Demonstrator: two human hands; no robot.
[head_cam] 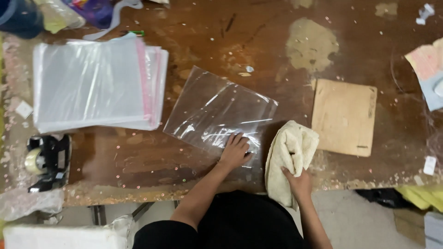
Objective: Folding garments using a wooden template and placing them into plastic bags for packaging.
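Observation:
A clear plastic bag [217,110] lies flat on the worn brown table [258,50]. My left hand [234,151] rests on the bag's near corner, fingers spread and pressing it down. My right hand [299,180] grips a folded cream towel [290,157] at the table's front edge, just right of the bag. The towel hangs partly over the edge.
A stack of clear bags with pink strips [94,85] lies at the left. A black tape dispenser [45,161] sits at the front left. A tan cardboard square [344,115] lies right of the towel. Paper scraps and clutter line the far edge and right side.

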